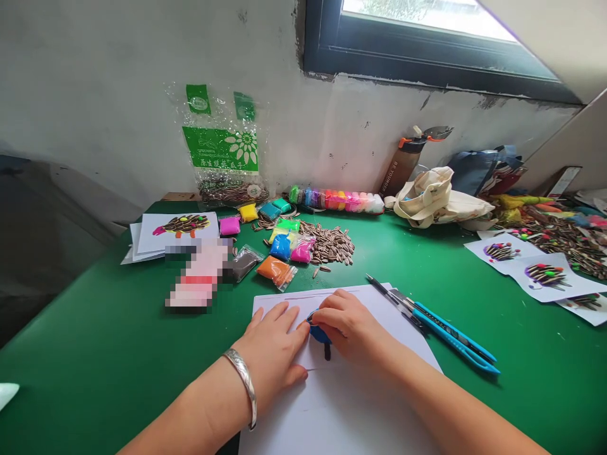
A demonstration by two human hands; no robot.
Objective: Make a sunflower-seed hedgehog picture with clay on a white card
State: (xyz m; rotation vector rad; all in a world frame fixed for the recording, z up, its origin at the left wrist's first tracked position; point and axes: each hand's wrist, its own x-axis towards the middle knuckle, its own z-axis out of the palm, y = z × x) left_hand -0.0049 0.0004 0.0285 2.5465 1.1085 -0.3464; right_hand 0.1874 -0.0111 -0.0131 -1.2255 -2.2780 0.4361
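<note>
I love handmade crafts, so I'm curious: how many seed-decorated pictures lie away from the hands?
4: a left picture atop other papers; on the right, a far picture, a middle picture and a near picture, partly covered. More may be hidden underneath.

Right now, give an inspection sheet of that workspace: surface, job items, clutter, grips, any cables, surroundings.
Surface: green table, seed pile toward the back.
Job's things: white paper; blue shape on it, dark strip below.
Clutter: colored packets by the seed pile; dark pen and blue tool at the paper's right edge.
Grips: left grip spread on the paper; right grip bent over the blue shape, holding unclear.
Cables: nothing seen.
Surroundings: wall, window frame, bottle, cloth bag.
</note>
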